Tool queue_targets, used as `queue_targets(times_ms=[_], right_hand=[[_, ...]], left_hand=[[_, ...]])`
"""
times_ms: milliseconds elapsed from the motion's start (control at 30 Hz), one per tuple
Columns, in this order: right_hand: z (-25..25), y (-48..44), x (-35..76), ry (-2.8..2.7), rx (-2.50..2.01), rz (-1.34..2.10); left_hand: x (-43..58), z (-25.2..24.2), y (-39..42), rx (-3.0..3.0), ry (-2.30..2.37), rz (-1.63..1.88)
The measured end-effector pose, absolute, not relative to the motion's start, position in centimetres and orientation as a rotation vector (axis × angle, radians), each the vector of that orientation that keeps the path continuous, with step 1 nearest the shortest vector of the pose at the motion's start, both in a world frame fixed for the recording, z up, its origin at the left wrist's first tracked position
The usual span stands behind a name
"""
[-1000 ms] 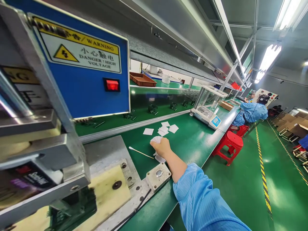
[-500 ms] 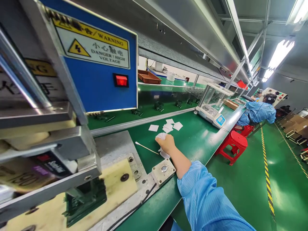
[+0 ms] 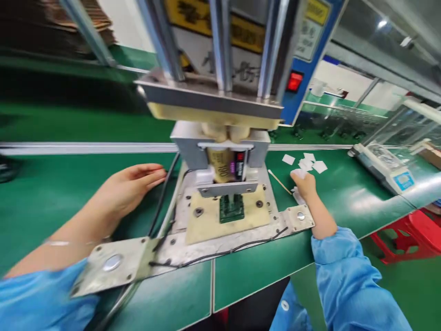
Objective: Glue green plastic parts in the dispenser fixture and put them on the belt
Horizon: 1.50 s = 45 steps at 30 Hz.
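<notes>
My left hand (image 3: pixel 127 188) lies open on the green bench mat (image 3: pixel 79 161), just left of a black cable (image 3: pixel 165 197) and touching nothing else. My right hand (image 3: pixel 305 185) is closed over a crumpled white wipe (image 3: pixel 299 173), with a second white piece (image 3: pixel 298 196) under the wrist side. Just left of that hand lies a wooden-stemmed cotton swab (image 3: pixel 279 182). Several white paper squares (image 3: pixel 308 162) are scattered beyond it. Between my hands stands a small press (image 3: pixel 220 101) with a green fixture (image 3: pixel 231 209) on its cream base plate (image 3: pixel 206 225).
A metal plate with a round button (image 3: pixel 112 263) lies near my left forearm, and another (image 3: pixel 299 218) near my right wrist. An electronic balance in a glass case (image 3: pixel 386 165) stands on the bench at right. A red stool (image 3: pixel 406 236) is on the floor below.
My view has swung left, centring the press. My left hand has come into view on the mat. My right hand stays on the wipe.
</notes>
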State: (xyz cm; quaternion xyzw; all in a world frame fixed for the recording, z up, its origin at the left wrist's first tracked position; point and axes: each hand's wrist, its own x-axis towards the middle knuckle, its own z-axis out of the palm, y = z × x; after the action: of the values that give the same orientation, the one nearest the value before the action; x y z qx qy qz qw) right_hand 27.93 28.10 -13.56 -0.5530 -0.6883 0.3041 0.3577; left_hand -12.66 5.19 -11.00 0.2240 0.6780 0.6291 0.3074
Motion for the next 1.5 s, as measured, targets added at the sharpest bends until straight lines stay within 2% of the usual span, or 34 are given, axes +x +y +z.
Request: queue_targets(times_ms=[100,400,1500], right_hand=[[-13.9,28.2,28.3,-1.742,-1.435,0.774],[-13.9,27.9,28.5,-1.685,-1.446,0.808],[-14.2,28.3,29.1,-1.664,-1.450,0.778]], left_hand=[[-12.6,-11.2,5.6,0.492,1.629,1.729],[-12.6,-11.7,5.4,0.530,1.574,1.776],[-11.7,-11.3,5.3,0.566,1.584,1.813]])
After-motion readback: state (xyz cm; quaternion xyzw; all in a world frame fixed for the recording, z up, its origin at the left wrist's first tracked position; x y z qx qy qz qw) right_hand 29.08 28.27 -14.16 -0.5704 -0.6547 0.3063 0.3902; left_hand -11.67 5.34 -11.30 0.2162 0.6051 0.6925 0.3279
